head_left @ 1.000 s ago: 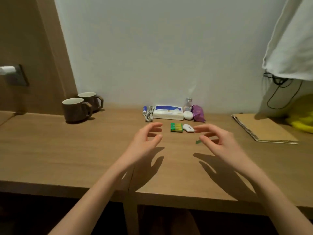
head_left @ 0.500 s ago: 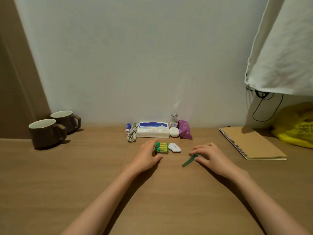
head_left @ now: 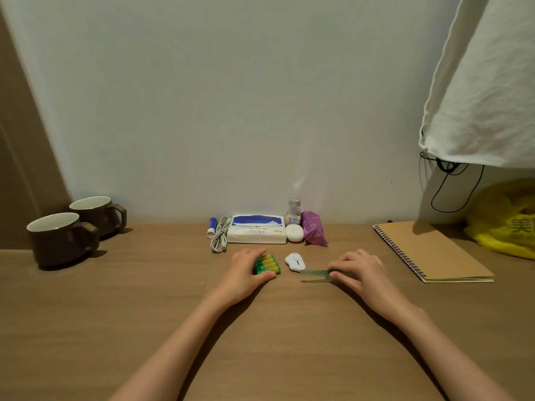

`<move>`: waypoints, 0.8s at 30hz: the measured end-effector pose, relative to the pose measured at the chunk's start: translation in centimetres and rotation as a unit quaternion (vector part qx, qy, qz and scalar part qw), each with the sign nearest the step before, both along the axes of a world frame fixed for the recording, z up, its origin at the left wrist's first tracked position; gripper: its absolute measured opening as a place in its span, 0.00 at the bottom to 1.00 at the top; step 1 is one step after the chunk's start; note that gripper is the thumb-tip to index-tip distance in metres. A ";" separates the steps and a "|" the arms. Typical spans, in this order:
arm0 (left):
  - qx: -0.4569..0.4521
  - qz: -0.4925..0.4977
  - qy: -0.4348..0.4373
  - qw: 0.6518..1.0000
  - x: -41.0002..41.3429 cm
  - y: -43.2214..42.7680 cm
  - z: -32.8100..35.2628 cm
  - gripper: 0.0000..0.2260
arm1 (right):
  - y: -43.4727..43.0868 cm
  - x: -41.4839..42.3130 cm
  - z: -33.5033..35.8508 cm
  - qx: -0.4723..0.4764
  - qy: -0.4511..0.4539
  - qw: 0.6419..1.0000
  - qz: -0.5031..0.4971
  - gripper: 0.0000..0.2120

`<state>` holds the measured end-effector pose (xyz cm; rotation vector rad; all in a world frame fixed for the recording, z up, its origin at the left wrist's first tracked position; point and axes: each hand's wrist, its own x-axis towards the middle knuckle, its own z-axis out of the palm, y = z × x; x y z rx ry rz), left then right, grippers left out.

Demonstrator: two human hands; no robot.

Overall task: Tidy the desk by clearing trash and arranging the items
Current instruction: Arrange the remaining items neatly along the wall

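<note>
One wooden desk (head_left: pixel 86 328), spread wide under everything. One white cloth (head_left: pixel 486 96) hanging at upper right. One yellow plastic bag (head_left: pixel 503 221) at far right, printed with a dark character too blurred to read. One spiral notebook (head_left: pixel 428 250) with a plain brown cover, flat beside the bag. Two brown mugs (head_left: pixel 62 241), white inside, touching at far left.

Against the wall, in one row: one blue tube (head_left: pixel 212 225), one coiled grey cable (head_left: pixel 219 237), one tissue pack (head_left: pixel 257 231) with a blue-printed top and unreadable lettering, one white oval case (head_left: pixel 294 233), one small clear bottle (head_left: pixel 293 212) with an illegible label, one purple pouch (head_left: pixel 313 231).

Left hand (head_left: pixel 241 274) clamped on one pack of green-yellow batteries (head_left: pixel 267 264), about four cells, just in front of the tissue pack. One small white gadget (head_left: pixel 295 261) between the hands. Right hand (head_left: pixel 363 272) pinching one thin green strip (head_left: pixel 314 272), held low over the desk.
</note>
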<state>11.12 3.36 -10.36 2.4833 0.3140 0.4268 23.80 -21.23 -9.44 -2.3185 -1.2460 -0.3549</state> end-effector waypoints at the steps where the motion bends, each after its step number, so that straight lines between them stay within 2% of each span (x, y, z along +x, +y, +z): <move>1: 0.001 -0.001 0.000 1.000 -0.4 0.3 0.0 0.30 | 0.5 -0.2 0.3 0.018 0.000 1.000 -0.004 0.07; 4: 0.001 -0.001 -0.003 1.000 -1.5 1.4 -0.1 0.29 | 2.8 -0.6 1.4 0.048 -0.019 0.999 -0.006 0.07; 9: -0.001 0.007 -0.019 1.000 -3.5 3.5 -0.3 0.28 | 8.6 -1.1 2.6 0.037 -0.041 0.998 0.012 0.09; 16: -0.026 0.010 -0.021 0.999 -4.7 6.1 -0.1 0.28 | 15.5 -2.5 2.2 -0.027 -0.067 0.997 0.009 0.12; 24: -0.021 -0.003 -0.015 1.000 -4.5 6.7 -0.3 0.28 | 17.5 -2.1 0.9 -0.058 -0.087 0.994 0.011 0.11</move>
